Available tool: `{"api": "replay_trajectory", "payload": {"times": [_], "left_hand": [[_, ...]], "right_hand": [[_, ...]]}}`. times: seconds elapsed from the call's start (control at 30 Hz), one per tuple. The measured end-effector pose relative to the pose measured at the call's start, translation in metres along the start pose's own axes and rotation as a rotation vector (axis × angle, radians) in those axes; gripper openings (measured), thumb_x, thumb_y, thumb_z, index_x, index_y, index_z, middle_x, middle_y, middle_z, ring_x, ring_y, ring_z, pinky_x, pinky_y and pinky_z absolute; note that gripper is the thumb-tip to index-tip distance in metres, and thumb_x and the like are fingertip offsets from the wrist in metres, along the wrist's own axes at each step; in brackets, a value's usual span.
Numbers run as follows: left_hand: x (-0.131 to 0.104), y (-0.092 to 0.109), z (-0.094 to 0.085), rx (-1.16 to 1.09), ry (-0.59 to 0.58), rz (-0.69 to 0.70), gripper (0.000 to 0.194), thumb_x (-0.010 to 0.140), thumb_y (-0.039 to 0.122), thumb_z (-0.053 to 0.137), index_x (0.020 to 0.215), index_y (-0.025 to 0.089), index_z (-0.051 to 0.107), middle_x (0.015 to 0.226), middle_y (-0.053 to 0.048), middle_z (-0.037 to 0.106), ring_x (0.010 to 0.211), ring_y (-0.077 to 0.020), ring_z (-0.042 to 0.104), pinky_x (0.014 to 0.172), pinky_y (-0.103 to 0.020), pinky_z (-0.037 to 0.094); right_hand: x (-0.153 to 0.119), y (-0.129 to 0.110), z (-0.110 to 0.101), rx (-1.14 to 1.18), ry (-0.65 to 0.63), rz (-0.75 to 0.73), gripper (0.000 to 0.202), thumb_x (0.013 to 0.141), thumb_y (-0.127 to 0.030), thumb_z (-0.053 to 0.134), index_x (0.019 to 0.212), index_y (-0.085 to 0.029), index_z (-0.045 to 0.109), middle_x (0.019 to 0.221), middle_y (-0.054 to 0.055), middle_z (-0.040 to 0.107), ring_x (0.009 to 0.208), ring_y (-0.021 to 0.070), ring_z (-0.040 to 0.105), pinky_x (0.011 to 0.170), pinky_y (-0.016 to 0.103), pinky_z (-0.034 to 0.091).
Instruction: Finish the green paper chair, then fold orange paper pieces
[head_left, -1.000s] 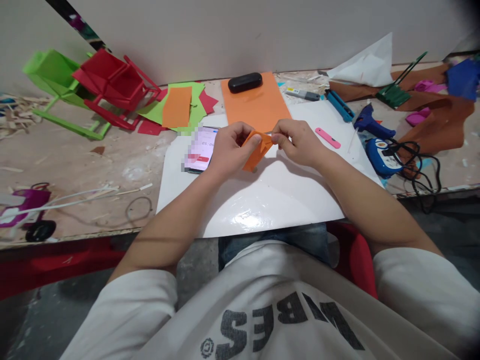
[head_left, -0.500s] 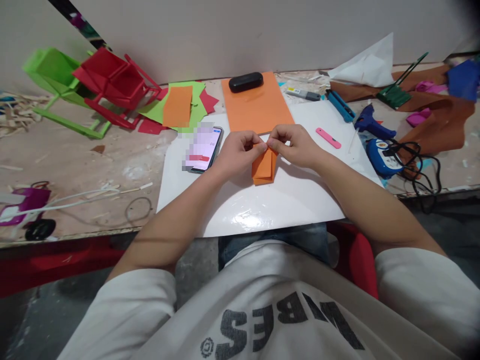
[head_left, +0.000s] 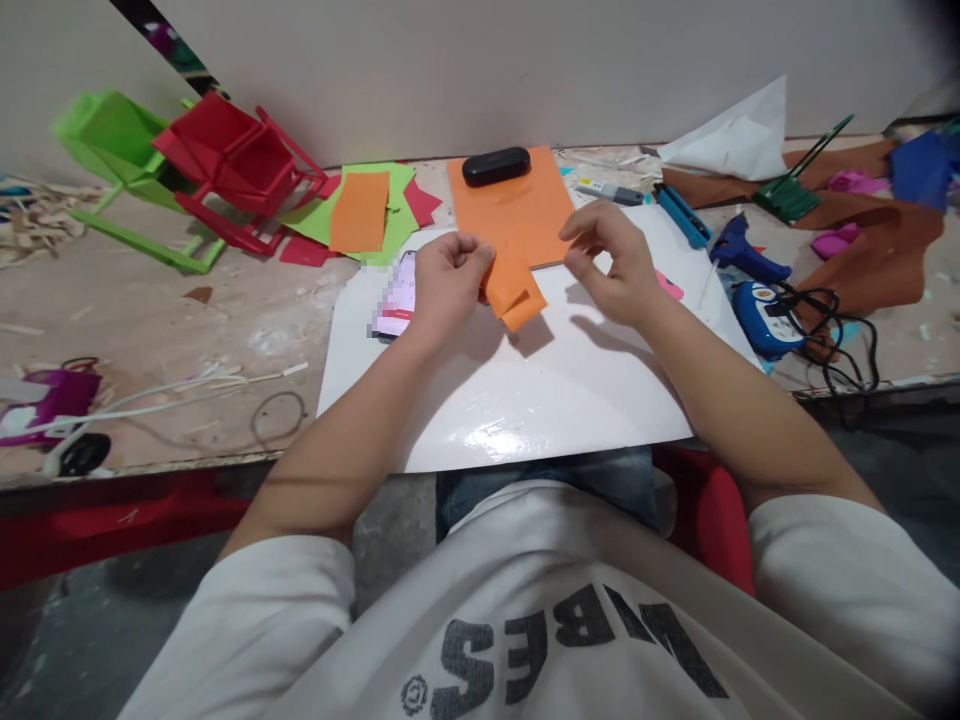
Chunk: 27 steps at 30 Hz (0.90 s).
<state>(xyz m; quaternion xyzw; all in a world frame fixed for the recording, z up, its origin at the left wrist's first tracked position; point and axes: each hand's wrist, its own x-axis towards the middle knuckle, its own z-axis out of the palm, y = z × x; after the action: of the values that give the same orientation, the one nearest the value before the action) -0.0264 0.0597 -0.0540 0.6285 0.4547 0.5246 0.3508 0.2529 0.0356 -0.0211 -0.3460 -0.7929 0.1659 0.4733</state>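
Observation:
A small folded orange paper hangs from my left hand, pinched between thumb and fingers at its left end. The paper is tilted, its lower end pointing down and right over a white board, where it casts a shadow. To the right of it my right hand stands apart, thumb and fingers spread with nothing between them. Behind the hands lies an orange sheet with a black case on its top. My left hand partly covers a phone.
Red and green folded chair models stand at the left, beside coloured paper scraps. On the right are a pink cutter, a teal tool, a blue glue gun, a blue device with black cable and brown paper.
My right hand has let go of the folded orange paper and moved up and right, its fingers opening. My left hand has moved left and up with the paper, which is now tilted.

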Motion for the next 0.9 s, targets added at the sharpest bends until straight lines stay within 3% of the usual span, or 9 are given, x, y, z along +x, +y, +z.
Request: {"api": "replay_trajectory", "payload": {"times": [0.07, 0.13, 0.27, 0.4, 0.5, 0.6, 0.7, 0.8, 0.9], "left_hand": [[0.005, -0.013, 0.001, -0.027, 0.057, -0.014, 0.026, 0.11, 0.052, 0.076, 0.113, 0.027, 0.068, 0.086, -0.003, 0.074, 0.07, -0.0197, 0.074, 0.059, -0.034, 0.059], [0.005, -0.019, 0.004, -0.047, 0.061, -0.044, 0.025, 0.109, 0.049, 0.075, 0.12, 0.028, 0.066, 0.084, -0.001, 0.074, 0.065, -0.0187, 0.073, 0.057, -0.033, 0.06], [-0.006, -0.013, 0.01, -0.074, -0.03, -0.088, 0.016, 0.11, 0.037, 0.07, 0.123, 0.03, 0.063, 0.079, 0.003, 0.071, 0.057, -0.0168, 0.07, 0.057, -0.033, 0.062], [-0.016, 0.004, 0.013, -0.014, 0.005, -0.043, 0.014, 0.114, 0.042, 0.07, 0.111, 0.029, 0.064, 0.089, -0.001, 0.076, 0.069, -0.017, 0.075, 0.062, -0.032, 0.061], [-0.021, 0.021, 0.013, 0.095, 0.04, 0.146, 0.032, 0.118, 0.062, 0.069, 0.117, 0.03, 0.068, 0.117, -0.008, 0.083, 0.102, -0.0222, 0.083, 0.085, -0.037, 0.069], [-0.029, 0.038, 0.011, 0.147, -0.05, 0.323, 0.05, 0.114, 0.079, 0.068, 0.131, 0.032, 0.069, 0.138, -0.012, 0.082, 0.129, -0.0275, 0.082, 0.103, -0.043, 0.07], [-0.037, 0.048, 0.011, 0.131, -0.102, 0.407, 0.054, 0.113, 0.083, 0.067, 0.127, 0.031, 0.069, 0.133, -0.011, 0.084, 0.124, -0.0276, 0.084, 0.1, -0.044, 0.071], [-0.039, 0.049, 0.012, 0.126, -0.085, 0.382, 0.054, 0.115, 0.085, 0.06, 0.121, 0.032, 0.07, 0.13, -0.011, 0.085, 0.123, -0.0269, 0.085, 0.093, -0.042, 0.072], [-0.036, 0.047, 0.011, 0.121, -0.062, 0.351, 0.058, 0.116, 0.087, 0.054, 0.12, 0.032, 0.073, 0.132, -0.012, 0.085, 0.126, -0.0277, 0.085, 0.095, -0.043, 0.073]], "right_hand": [[-0.002, -0.009, 0.004, -0.026, -0.082, -0.136, 0.063, 0.105, -0.078, 0.075, 0.149, -0.033, 0.073, 0.156, 0.016, 0.075, 0.124, 0.0337, 0.08, 0.096, 0.052, 0.073], [-0.005, -0.016, 0.01, -0.089, -0.153, -0.177, 0.066, 0.102, -0.074, 0.08, 0.155, -0.034, 0.072, 0.167, 0.015, 0.069, 0.143, 0.0388, 0.075, 0.101, 0.054, 0.073], [-0.01, -0.018, 0.021, -0.156, -0.162, -0.166, 0.031, 0.11, -0.048, 0.072, 0.135, -0.033, 0.082, 0.146, 0.012, 0.082, 0.134, 0.0353, 0.081, 0.103, 0.052, 0.07], [-0.009, -0.012, 0.02, -0.07, -0.015, -0.128, 0.021, 0.111, -0.04, 0.068, 0.121, -0.032, 0.085, 0.119, 0.009, 0.089, 0.114, 0.0316, 0.086, 0.098, 0.052, 0.072], [-0.007, -0.011, 0.018, 0.012, 0.071, -0.002, 0.023, 0.113, -0.047, 0.069, 0.116, -0.03, 0.085, 0.112, 0.009, 0.089, 0.092, 0.0271, 0.085, 0.084, 0.047, 0.074], [-0.007, -0.012, 0.02, 0.144, 0.105, 0.087, 0.034, 0.113, -0.06, 0.072, 0.113, -0.027, 0.083, 0.109, 0.008, 0.087, 0.078, 0.0218, 0.082, 0.077, 0.042, 0.074], [-0.007, -0.012, 0.024, 0.271, 0.132, 0.13, 0.046, 0.11, -0.073, 0.077, 0.115, -0.027, 0.079, 0.11, 0.007, 0.085, 0.077, 0.0199, 0.08, 0.076, 0.041, 0.075], [-0.006, -0.01, 0.027, 0.328, 0.125, 0.165, 0.059, 0.105, -0.085, 0.079, 0.121, -0.028, 0.076, 0.109, 0.005, 0.083, 0.078, 0.0195, 0.08, 0.076, 0.04, 0.076], [-0.004, -0.007, 0.026, 0.354, 0.114, 0.192, 0.069, 0.1, -0.092, 0.08, 0.127, -0.029, 0.072, 0.104, 0.004, 0.082, 0.075, 0.0196, 0.078, 0.073, 0.04, 0.075]]}}
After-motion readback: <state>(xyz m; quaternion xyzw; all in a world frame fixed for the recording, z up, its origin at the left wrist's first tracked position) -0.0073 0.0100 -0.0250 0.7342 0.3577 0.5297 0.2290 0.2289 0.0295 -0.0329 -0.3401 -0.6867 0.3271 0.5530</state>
